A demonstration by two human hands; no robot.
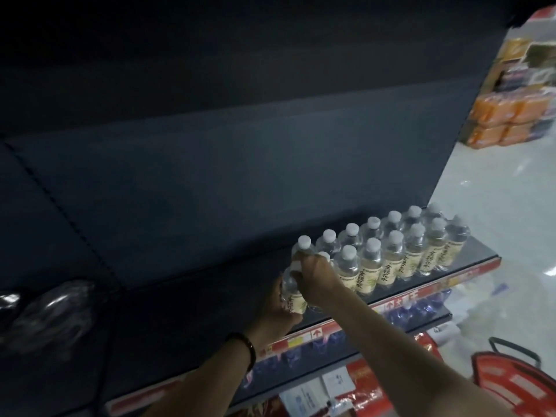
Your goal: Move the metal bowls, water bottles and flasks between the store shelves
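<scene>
A person stocks a dark store shelf (186, 311) with water bottles (394, 254), seen here on my remote feed from the head camera. The bottles stand upright in two tight rows that run from the shelf's right end towards its middle, labels facing the front edge, presumably so shoppers can read them and so each new bottle butts against the last.

Both hands meet at the left end of the front row. The left hand (278, 305), with a dark band at the wrist, wraps its fingers round the body of the end bottle (296, 302) from the left. The right hand (316, 275) curls down over its neck and cap, a two-handed hold that I judge keeps the bottle plumb as it is seated against its neighbour. The bottle sits between the two hands, just inside the red price strip (400, 305) on the front edge (whether its base already touches the shelf I cannot tell).

Crumpled clear plastic wrap (51, 311) lies near the shelf's left end, well apart from the bottles. A red basket (511, 383) waits on the floor to the right.
</scene>
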